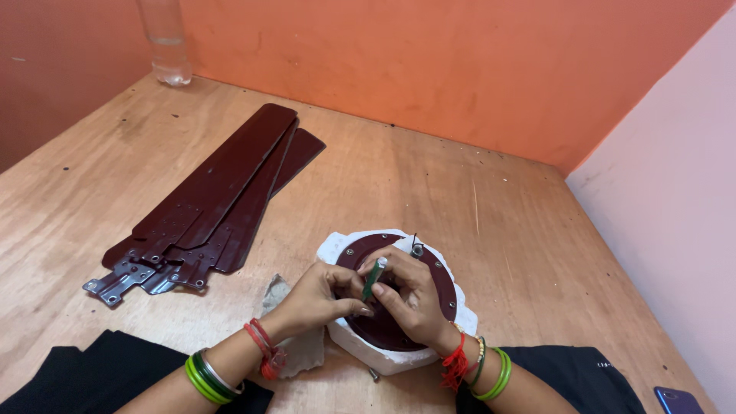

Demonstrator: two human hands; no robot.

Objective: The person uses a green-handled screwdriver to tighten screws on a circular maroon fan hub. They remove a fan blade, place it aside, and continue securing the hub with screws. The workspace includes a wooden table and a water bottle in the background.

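Wooden floor (475, 192) bears fan blades (222, 199), bottle (165, 42).

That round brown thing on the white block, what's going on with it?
A person sits at a wooden table with both hands over a round dark brown fan motor seated in a white foam block. The right hand holds a green-handled screwdriver upright against it, and the left hand steadies it at the tip. Three matching brown fan blades lie stacked to the left. A clear plastic bottle stands in the far corner.
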